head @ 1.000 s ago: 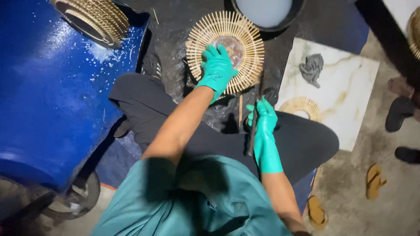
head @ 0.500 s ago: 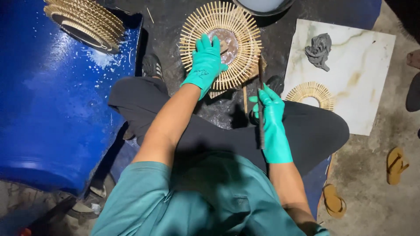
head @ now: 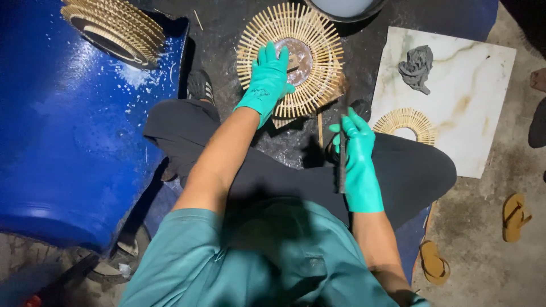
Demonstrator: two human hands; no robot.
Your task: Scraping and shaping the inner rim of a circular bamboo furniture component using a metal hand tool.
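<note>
A round frame of radiating bamboo sticks lies on the dark wet ground ahead of my crossed legs. My left hand, in a teal glove, presses flat on its lower left part beside the grey shiny centre. My right hand, also gloved, is closed around a thin dark stick-like tool that runs down along my wrist, just below the frame's right edge. A loose bamboo stick lies between the two hands.
A big blue barrel lies at my left with a stack of finished bamboo rings on it. A white marble slab at right holds a grey rag and another bamboo ring. A bowl sits behind. Sandals lie on the concrete.
The view has shifted slightly. My left hand has stayed pressed on the bamboo frame, sliding a little toward its centre. My right hand has kept its grip on the tool near the frame's edge.
</note>
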